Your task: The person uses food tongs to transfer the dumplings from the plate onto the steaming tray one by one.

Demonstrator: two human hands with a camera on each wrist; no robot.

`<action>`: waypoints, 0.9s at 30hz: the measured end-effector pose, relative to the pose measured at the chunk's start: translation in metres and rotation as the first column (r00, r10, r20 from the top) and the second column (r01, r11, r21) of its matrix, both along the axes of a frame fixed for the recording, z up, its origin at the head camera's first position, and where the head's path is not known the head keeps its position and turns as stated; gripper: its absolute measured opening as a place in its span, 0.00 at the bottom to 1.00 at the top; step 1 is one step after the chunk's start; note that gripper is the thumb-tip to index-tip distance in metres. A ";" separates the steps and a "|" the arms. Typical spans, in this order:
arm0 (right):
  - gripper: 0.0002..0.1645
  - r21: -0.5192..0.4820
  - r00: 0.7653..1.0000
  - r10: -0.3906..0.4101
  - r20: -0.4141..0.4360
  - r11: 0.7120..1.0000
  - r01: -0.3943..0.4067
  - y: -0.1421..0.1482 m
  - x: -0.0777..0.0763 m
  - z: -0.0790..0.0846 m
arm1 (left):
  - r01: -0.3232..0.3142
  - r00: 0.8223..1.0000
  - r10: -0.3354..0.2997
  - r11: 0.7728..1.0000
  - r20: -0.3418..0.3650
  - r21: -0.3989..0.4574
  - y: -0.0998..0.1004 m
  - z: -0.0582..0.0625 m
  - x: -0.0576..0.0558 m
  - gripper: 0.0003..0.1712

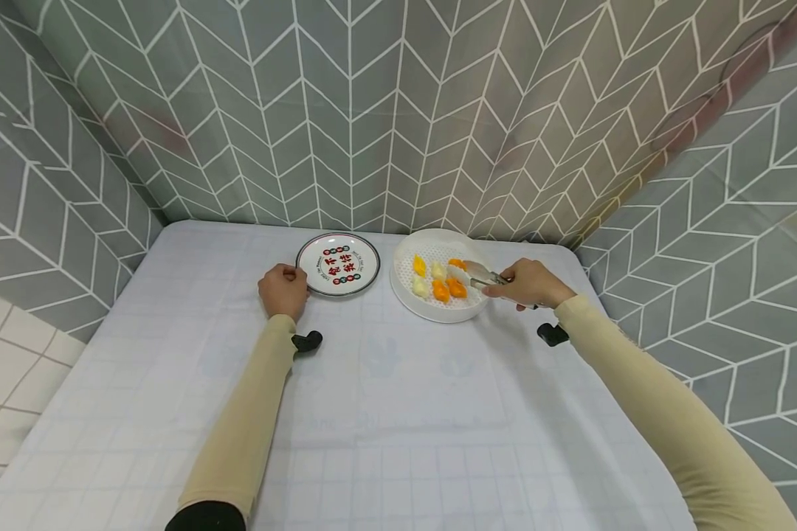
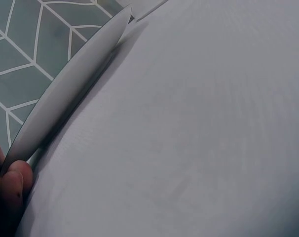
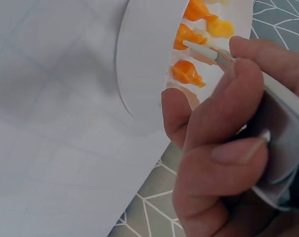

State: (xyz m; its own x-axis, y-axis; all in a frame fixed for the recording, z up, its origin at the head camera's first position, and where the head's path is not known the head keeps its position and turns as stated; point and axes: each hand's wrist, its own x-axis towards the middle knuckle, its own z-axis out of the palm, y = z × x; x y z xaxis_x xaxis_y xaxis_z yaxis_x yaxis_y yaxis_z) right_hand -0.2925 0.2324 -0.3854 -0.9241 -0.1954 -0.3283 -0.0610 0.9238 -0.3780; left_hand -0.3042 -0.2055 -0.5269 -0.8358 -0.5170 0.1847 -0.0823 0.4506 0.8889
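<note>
My left hand point(image 1: 283, 291) pinches the near-left rim of a white plate point(image 1: 314, 271) with red characters and a dark edge line. In the left wrist view the plate point(image 2: 70, 94) shows edge-on, its rim between thumb and fingers. My right hand point(image 1: 531, 282) grips metal tongs point(image 1: 481, 275) with pale tips. Their tips reach into a round white steamer tray point(image 1: 432, 314) with a perforated base. Small dumpling-shaped pieces lie there: orange point(image 1: 457, 287), yellow point(image 1: 419, 265) and white point(image 1: 421, 287). In the right wrist view a tong tip point(image 3: 201, 49) overlaps an orange piece; whether it is gripped I cannot tell.
A pale cloth covers the table point(image 1: 398, 413). Patterned grey curtains point(image 1: 372, 110) hang behind the table and at both sides. Plate and tray stand side by side near the back edge, with a narrow gap between them.
</note>
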 end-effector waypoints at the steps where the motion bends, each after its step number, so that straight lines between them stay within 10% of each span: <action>1: 0.33 0.002 1.000 0.003 -0.007 1.000 -0.003 0.000 0.001 0.001 | 0.003 1.000 -0.003 1.000 0.005 -0.001 0.000 -0.001 0.000 0.13; 13: 0.35 -0.172 0.985 -0.036 -0.169 0.985 0.006 -0.026 0.009 0.010 | 0.004 1.000 -0.004 1.000 -0.015 -0.005 -0.007 -0.003 -0.003 0.13; 27: 0.29 -0.379 0.937 -0.014 -0.349 0.916 -0.128 -0.143 0.042 -0.038 | 0.016 1.000 -0.016 1.000 -0.006 0.011 -0.002 0.001 0.001 0.12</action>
